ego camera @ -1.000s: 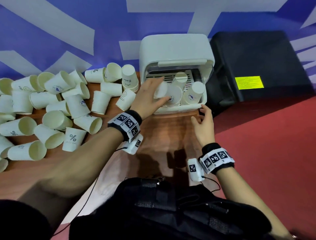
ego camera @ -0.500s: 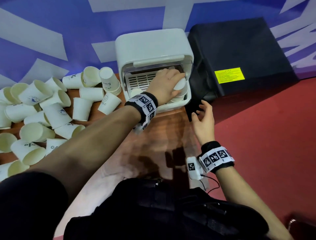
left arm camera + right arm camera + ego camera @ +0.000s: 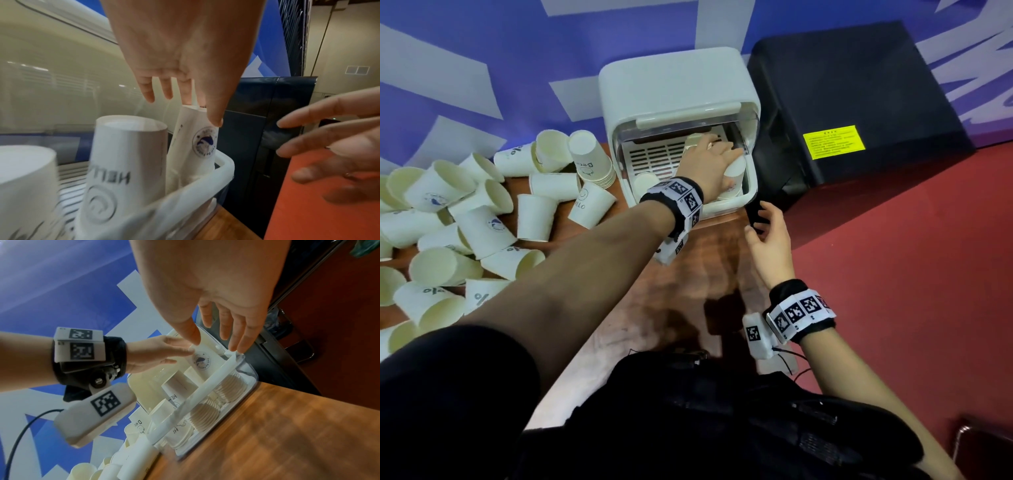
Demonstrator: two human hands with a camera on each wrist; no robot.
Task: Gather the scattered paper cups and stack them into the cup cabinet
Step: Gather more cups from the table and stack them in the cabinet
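The white cup cabinet (image 3: 674, 85) stands open at the back of the wooden table (image 3: 709, 274). My left hand (image 3: 722, 161) reaches into its right side and holds an upside-down paper cup (image 3: 197, 142) with a blue round logo by its base, thumb on the side, fingers behind the top. That cup sits on a stack against the tray's right wall (image 3: 236, 360). An upside-down HELLO cup (image 3: 123, 154) stands beside it. My right hand (image 3: 763, 222) hovers open with fingers spread at the cabinet's right front corner.
Several loose paper cups (image 3: 482, 222) lie scattered on the table left of the cabinet, with a small stack (image 3: 589, 161) next to it. A black box (image 3: 852, 102) stands close on the cabinet's right. Red floor (image 3: 893, 291) lies beyond the table's right edge.
My left hand has moved from the tray's front left to its right side, staying on the cup there. The right hand has stayed near the corner.
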